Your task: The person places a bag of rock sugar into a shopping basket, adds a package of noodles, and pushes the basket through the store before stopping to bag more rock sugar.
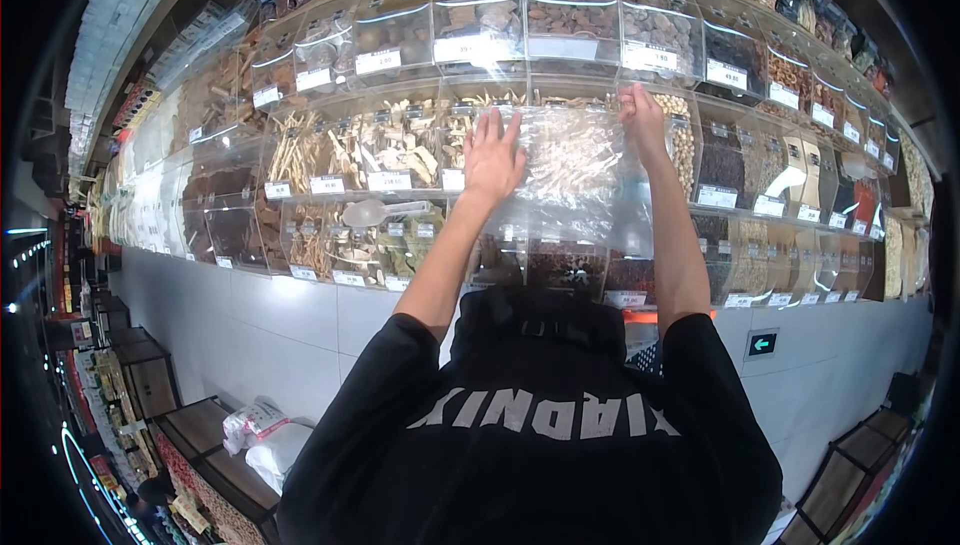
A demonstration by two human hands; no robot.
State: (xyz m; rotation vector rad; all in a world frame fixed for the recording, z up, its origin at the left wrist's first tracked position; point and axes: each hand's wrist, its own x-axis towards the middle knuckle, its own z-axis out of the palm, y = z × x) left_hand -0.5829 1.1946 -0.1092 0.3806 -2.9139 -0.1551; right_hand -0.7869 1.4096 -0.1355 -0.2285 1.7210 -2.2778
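Note:
A large clear plastic bag (575, 175) is spread over the fronts of the middle bins, crinkled and catching the light. My left hand (492, 157) lies flat on its upper left part, fingers stretched apart. At the upper right corner, my right hand (643, 117) has its fingers closed on the edge of the bag. Through the film, the bin contents behind show only faintly. To the left of my left forearm, a translucent plastic scoop (375, 211) rests on the bins holding dried sliced goods.
Tiered clear bins (480, 20) of dried goods with white price labels stretch across the front. White sacks (265, 440) sit on a low wooden-framed display at lower left. A green arrow sign (762, 344) is on the tiled floor at right.

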